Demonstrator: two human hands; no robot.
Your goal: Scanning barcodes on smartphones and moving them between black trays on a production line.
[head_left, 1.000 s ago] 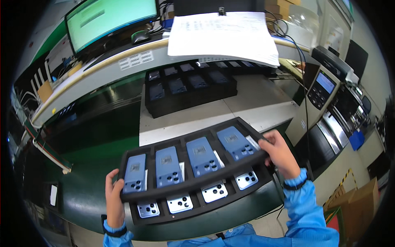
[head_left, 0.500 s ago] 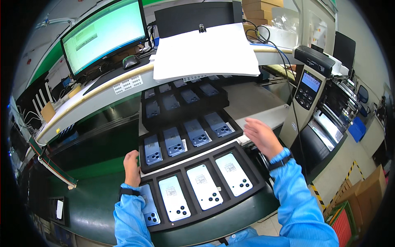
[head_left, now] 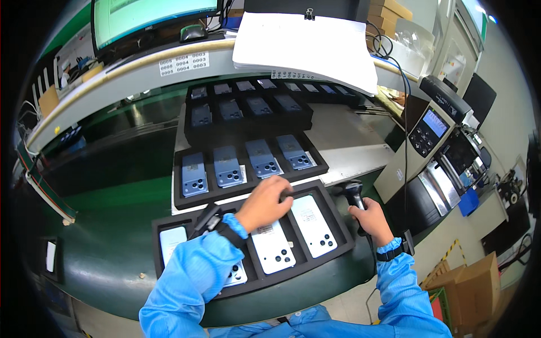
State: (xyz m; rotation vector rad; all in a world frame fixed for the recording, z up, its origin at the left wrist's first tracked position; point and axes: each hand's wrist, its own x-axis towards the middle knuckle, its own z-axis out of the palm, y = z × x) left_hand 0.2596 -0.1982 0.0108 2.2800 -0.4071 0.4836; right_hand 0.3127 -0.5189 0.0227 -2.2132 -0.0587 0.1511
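Right hand (head_left: 372,218) is gripping a black pistol-shaped plastic scanner (head_left: 354,195) by its handle, leaving the head free; left hand (head_left: 265,201), half-curled, grip unclear, is hovering over white rectangular phones (head_left: 314,225), black foam tray (head_left: 338,217) walls separating them below.

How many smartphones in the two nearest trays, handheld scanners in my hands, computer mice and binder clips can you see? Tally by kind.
Smartphones: 8, some partly covered
Handheld scanner: 1
Computer mouse: 1
Binder clip: 1
Total: 11
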